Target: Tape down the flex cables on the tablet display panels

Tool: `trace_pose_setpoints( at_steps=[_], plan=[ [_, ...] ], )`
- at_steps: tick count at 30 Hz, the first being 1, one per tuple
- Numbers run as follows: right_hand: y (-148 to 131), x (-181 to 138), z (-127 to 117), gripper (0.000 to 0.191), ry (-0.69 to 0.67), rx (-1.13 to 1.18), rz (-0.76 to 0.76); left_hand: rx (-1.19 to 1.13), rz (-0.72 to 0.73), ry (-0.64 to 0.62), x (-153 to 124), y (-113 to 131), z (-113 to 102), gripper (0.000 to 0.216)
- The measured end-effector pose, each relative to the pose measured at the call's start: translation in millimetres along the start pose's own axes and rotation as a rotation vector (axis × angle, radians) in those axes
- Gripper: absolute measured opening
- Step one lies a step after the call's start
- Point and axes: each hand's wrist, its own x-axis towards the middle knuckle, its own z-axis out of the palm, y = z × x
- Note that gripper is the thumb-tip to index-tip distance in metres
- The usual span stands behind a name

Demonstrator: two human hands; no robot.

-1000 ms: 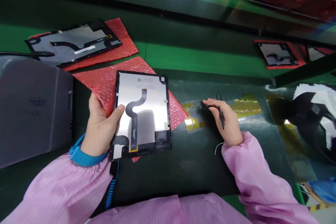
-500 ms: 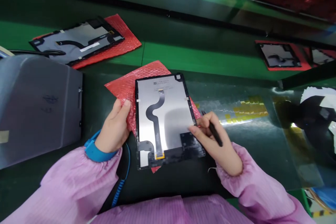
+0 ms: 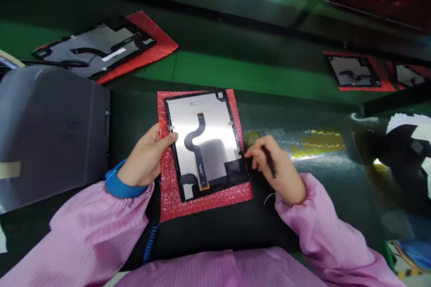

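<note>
Red bubble wrap (image 3: 170, 204) lies under a display panel (image 3: 217, 148) in the middle of the view, and its margin shows around the panel's edges. The panel is turned with its silvery back upward, and a dark ribbon cable (image 3: 198, 161) makes a curve along it. Whether both rest on the dark green counter (image 3: 319, 193) or are a little lifted, I cannot tell.

At the left side, the left hand (image 3: 143, 157) grasps the panel together with the wrap: the thumb presses over the panel's edge, and the other fingers go behind. A blue strap (image 3: 127, 186) surrounds this wrist. The right hand (image 3: 276, 166) is just beside the opposite edge, its fingers bent around a slim dark tool (image 3: 270, 161), which is blurred. Whether its fingertips touch the panel is not clear.

To the right, yellow pieces (image 3: 323, 141) lie on a clear sheet. Left of the hands stands a grey box (image 3: 55, 125). Behind it, a second panel (image 3: 101, 40) lies tilted upon another red sheet (image 3: 151, 31).
</note>
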Motion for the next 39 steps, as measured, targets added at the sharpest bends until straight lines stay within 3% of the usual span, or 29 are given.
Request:
trace_pose_setpoints(
  at_steps=[3,6,11,13,15,17,19,28,33,39],
  plan=[
    [11.8,-2.2,-15.3,0.032,0.212,0.069,0.041,0.027,0.069,0.051,4.1,-5.3,2.0,0.039],
    [25.6,0.1,-18.9,0.031,0.342,0.191,0.144,0.144,0.201,0.058,9.9,-15.7,-1.6,0.042],
    [35.1,4.9,-12.4,0.03,0.391,0.197,0.167,0.613,0.829,0.039,0.8,-25.8,-17.2,0.087],
    [33.6,6.1,-12.2,0.032,0.377,0.19,0.159,0.866,0.978,-0.093,-7.6,-23.1,-24.5,0.087],
    [31.4,7.1,-13.1,0.035,0.354,0.183,0.168,1.098,1.055,-0.336,-13.9,-21.1,-31.3,0.081],
    [30.0,7.9,-14.0,0.037,0.339,0.18,0.186,1.294,1.081,-0.553,-16.2,-22.7,-36.6,0.081],
    [29.8,8.3,-14.1,0.039,0.342,0.197,0.197,1.451,1.085,-0.626,-15.5,-27.3,-39.8,0.086],
    [30.3,0.6,-5.3,0.031,0.396,0.212,0.026,1.563,1.059,-0.573,-16.4,-34.3,-35.6,0.085],
    [8.9,-16.5,24.6,0.023,0.202,0.289,-0.079,1.457,0.982,-0.61,-20.0,-28.8,-35.8,0.082],
    [-15.1,-45.1,62.8,0.021,-0.005,0.462,0.066,1.284,1.009,-0.685,-27.6,-20.4,-43.7,0.051]
  ],
)
